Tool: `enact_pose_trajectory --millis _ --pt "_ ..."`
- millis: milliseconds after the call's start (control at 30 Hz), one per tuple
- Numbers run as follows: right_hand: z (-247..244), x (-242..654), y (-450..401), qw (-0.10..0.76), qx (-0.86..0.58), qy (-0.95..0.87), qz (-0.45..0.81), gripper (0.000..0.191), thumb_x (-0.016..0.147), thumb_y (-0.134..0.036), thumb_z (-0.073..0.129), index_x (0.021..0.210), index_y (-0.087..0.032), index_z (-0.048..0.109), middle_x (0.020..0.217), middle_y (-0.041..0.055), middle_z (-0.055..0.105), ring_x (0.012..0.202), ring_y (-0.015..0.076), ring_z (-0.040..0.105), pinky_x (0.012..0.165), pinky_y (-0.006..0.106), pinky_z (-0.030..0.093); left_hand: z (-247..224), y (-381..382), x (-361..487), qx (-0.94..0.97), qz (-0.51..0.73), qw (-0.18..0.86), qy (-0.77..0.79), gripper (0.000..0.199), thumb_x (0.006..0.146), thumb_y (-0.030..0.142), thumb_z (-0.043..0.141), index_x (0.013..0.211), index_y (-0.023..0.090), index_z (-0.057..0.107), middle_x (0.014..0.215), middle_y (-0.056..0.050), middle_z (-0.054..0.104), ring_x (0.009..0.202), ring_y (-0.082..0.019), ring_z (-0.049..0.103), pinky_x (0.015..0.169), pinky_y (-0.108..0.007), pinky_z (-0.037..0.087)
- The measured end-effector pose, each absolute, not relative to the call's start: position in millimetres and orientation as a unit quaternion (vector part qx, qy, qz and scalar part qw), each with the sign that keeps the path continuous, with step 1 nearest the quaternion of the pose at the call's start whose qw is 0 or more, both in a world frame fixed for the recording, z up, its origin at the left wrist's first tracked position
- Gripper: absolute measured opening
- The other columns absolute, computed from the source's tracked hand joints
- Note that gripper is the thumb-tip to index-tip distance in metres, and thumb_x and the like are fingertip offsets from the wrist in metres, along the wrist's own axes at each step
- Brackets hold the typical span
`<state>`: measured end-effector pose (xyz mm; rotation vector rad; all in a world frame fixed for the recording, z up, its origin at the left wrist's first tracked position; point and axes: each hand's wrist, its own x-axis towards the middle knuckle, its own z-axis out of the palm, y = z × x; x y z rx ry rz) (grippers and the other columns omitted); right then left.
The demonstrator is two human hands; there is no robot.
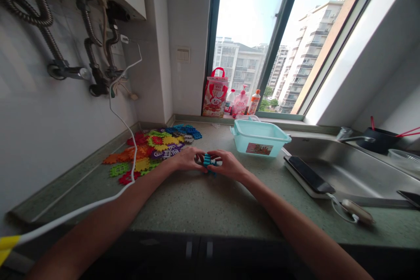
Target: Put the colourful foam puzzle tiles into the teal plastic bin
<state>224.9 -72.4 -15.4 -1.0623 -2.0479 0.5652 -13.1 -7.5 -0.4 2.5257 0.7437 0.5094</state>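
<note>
Between my two hands, just above the counter, are small teal toothed plastic pieces (207, 160). The fingers of my left hand (187, 159) close on their left side. On the right side, my right hand (229, 164) grips them with thumb and fingertips. Part of the pieces is hidden by my fingers. Left of my hands lies a spread pile of gear-shaped plastic pieces (154, 144) in red, orange, yellow, green, purple and blue. Behind my right hand stands a light teal plastic tub (241, 144).
A white cable (123, 118) hangs from the wall across the counter's left side. At the right are a steel sink (348, 170), a black phone (308, 174) on its near edge, and a small cabled device (357, 211). Bottles (240, 104) line the windowsill.
</note>
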Motion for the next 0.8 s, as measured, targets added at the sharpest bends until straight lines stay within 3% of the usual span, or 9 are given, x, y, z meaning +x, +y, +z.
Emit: enact_pose_trajectory --millis 200,300,367,433,500,633,800 --pt "-15.4 224.5 -73.0 0.368 -0.408 -0.805 0.223 0.046 0.079 -0.031 0.081 0.123 -0.019 0.074 0.113 0.0092 0.076 0.096 0.0223 0.075 0.088 0.036 0.064 -0.8 -10.0 -11.9 0.927 0.173 0.213 0.257 0.05 0.071 0.059 0.088 0.105 0.022 0.083 0.091 -0.002 0.078 0.085 -0.019 0.068 0.073 -0.023 0.046" --pt "-13.7 227.7 -72.5 0.365 -0.414 -0.807 0.209 0.057 0.08 -0.036 0.083 0.133 -0.02 0.07 0.118 0.0109 0.076 0.101 0.0246 0.075 0.093 0.041 0.062 8.9 -4.3 -22.2 0.922 0.166 0.201 0.286 0.072 0.062 0.063 0.091 0.12 0.022 0.079 0.101 -0.005 0.078 0.091 -0.022 0.069 0.078 -0.026 0.049" --pt "-10.4 231.6 -71.5 0.373 -0.422 -0.804 0.193 0.06 0.083 -0.041 0.082 0.138 -0.021 0.067 0.121 0.0119 0.076 0.105 0.0254 0.074 0.094 0.043 0.061 21.5 9.3 -34.5 0.905 0.193 0.198 0.322 0.079 0.067 0.066 0.087 0.132 0.022 0.074 0.11 -0.006 0.078 0.096 -0.023 0.07 0.083 -0.027 0.051" --pt "-6.3 236.6 -69.6 0.389 -0.434 -0.794 0.171 0.055 0.089 -0.045 0.077 0.138 -0.022 0.066 0.121 0.0121 0.077 0.105 0.0249 0.074 0.093 0.042 0.061 36.7 32.2 -47.5 0.879 0.225 0.169 0.384 0.064 0.085 0.065 0.072 0.132 0.021 0.073 0.115 -0.007 0.078 0.098 -0.023 0.07 0.084 -0.028 0.051" --pt "-3.1 242.1 -66.7 0.406 -0.452 -0.782 0.138 0.047 0.094 -0.046 0.071 0.135 -0.023 0.068 0.116 0.0112 0.078 0.103 0.024 0.075 0.093 0.041 0.06 51.3 62.1 -56.7 0.844 0.223 0.092 0.479 0.05 0.094 0.055 0.063 0.127 0.02 0.076 0.118 -0.007 0.078 0.101 -0.023 0.07 0.088 -0.029 0.051" --pt "-5.4 252.6 -57.9 0.401 -0.484 -0.775 0.07 0.04 0.1 -0.043 0.063 0.133 -0.021 0.069 0.111 0.0103 0.079 0.1 0.0242 0.075 0.096 0.042 0.058 68.4 123.7 -53.4 0.803 0.17 0.024 0.571 0.041 0.092 0.035 0.062 0.126 0.018 0.076 0.125 -0.011 0.077 0.113 -0.027 0.069 0.098 -0.031 0.049" --pt "-20.7 260.5 -43.8 0.355 -0.507 -0.781 0.087 0.043 0.102 -0.041 0.061 0.139 -0.019 0.065 0.113 0.0117 0.079 0.102 0.0255 0.075 0.095 0.038 0.057 67.6 174.5 -19.5 0.784 0.131 0.015 0.606 0.04 0.085 0.045 0.069 0.107 0.014 0.08 0.117 -0.02 0.077 0.113 -0.035 0.068 0.099 -0.04 0.049"
